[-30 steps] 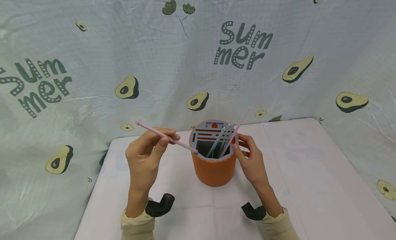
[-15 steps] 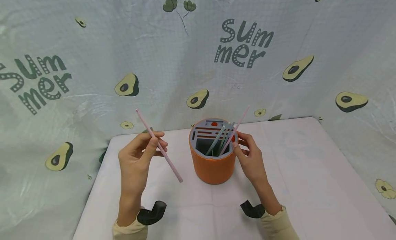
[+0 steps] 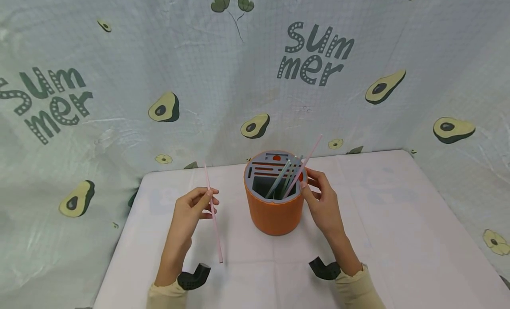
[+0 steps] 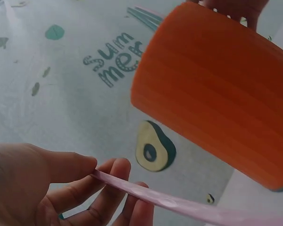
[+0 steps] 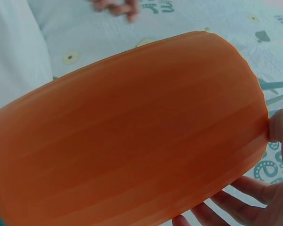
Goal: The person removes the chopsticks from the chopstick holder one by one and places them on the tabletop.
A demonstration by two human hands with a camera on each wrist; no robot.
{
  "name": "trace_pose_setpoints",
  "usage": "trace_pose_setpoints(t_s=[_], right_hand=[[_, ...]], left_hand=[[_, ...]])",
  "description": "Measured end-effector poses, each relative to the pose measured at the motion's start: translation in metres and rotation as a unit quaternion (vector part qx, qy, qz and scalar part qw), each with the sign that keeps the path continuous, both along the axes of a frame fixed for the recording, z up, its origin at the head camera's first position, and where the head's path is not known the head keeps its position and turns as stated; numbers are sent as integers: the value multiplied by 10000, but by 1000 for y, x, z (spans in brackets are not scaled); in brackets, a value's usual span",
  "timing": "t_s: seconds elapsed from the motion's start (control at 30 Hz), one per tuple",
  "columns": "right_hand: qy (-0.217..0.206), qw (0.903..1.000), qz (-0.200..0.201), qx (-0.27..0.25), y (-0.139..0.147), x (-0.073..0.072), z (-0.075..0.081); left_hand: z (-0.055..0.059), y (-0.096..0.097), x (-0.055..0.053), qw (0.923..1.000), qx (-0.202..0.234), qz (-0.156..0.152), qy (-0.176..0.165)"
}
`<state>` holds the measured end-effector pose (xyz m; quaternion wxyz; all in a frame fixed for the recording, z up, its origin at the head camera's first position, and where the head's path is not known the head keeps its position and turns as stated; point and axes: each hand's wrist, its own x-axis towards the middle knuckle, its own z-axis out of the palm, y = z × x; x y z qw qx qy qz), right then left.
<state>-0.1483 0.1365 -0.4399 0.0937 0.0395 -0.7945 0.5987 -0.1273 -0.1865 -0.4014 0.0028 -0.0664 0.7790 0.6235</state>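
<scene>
In the head view my left hand (image 3: 197,207) pinches a slim pink straw (image 3: 215,229) between thumb and fingers. The straw stands steeply, its lower end near the tabletop; contact there cannot be told. In the left wrist view the straw (image 4: 165,200) runs from the fingertips to the lower right. A round orange organizer (image 3: 275,218) with a grey slotted top stands upright on the table. My right hand (image 3: 322,202) grips its right side near the rim, thumb at the front. Several pale blue-green straws (image 3: 278,179) and another pink straw (image 3: 307,160) lean in its open compartment.
The white-covered table (image 3: 398,238) spreads around the organizer. Behind it hangs a pale curtain (image 3: 191,48) printed with avocados and lettering. A black wrist mount (image 3: 194,277) sits on the left wrist, another mount (image 3: 324,269) on the right.
My left hand has drawn away from the organizer to the left and lower, and the pink straw has swung from slanting to nearly upright. The right hand stays on the organizer.
</scene>
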Motion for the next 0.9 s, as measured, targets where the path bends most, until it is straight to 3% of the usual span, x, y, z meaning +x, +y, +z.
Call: trace_pose_setpoints(t_s=[0.23, 0.33, 0.67, 0.9], right_hand=[[-92, 9999, -25, -36, -1, 0, 0], [-116, 9999, -51, -20, -1, 0, 0], [-79, 9999, -98, 31, -2, 1, -1], [-130, 9998, -114, 35, -3, 1, -1]], left_hand=[[-40, -20, -2, 9959, -448, 120, -779], [-50, -25, 0, 9933, -581, 96, -994], [-68, -32, 1, 9869, -874, -250, -1336], [-77, -38, 0, 9840, -841, -447, -1505]])
